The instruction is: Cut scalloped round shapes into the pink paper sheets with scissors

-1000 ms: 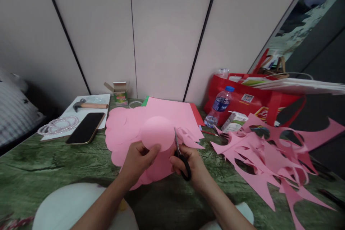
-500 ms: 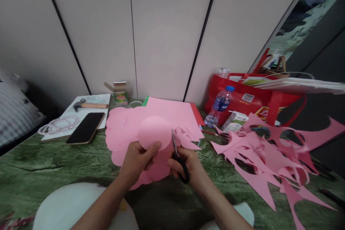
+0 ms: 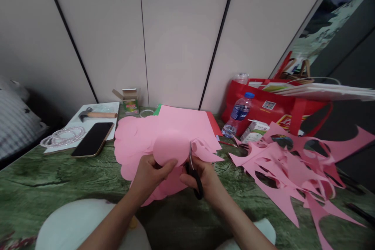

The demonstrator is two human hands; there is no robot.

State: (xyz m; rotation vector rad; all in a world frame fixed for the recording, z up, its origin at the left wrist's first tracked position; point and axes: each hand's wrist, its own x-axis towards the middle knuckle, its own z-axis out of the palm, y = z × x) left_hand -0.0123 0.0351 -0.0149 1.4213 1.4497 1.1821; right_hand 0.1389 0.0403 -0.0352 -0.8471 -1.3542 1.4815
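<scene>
My left hand point(image 3: 154, 172) pinches the lower edge of a rounded piece of pink paper point(image 3: 170, 146), thumb on top. My right hand point(image 3: 203, 174) is closed around the black handles of a pair of scissors point(image 3: 195, 177), whose blades point away from me at the paper's right edge. A curled pink offcut hangs to the right of the blades. Beneath the hands, several pink paper circles point(image 3: 125, 144) with scalloped outlines overlap on the table. Behind them lies a stack of pink sheets point(image 3: 187, 119), with green and red sheets showing at its edges.
Pink paper scraps point(image 3: 281, 168) pile up on the right. Behind them stand a red bag point(image 3: 260, 105), a water bottle point(image 3: 240, 113) and a small white carton point(image 3: 254, 131). To the left are a phone point(image 3: 93, 139), a hammer point(image 3: 98, 115), beads point(image 3: 63, 136) and an opened box point(image 3: 130, 101).
The rounded paper has shifted slightly right and turned in my left hand. The scissors have moved a little right and stand more upright, and the offcut has shifted right.
</scene>
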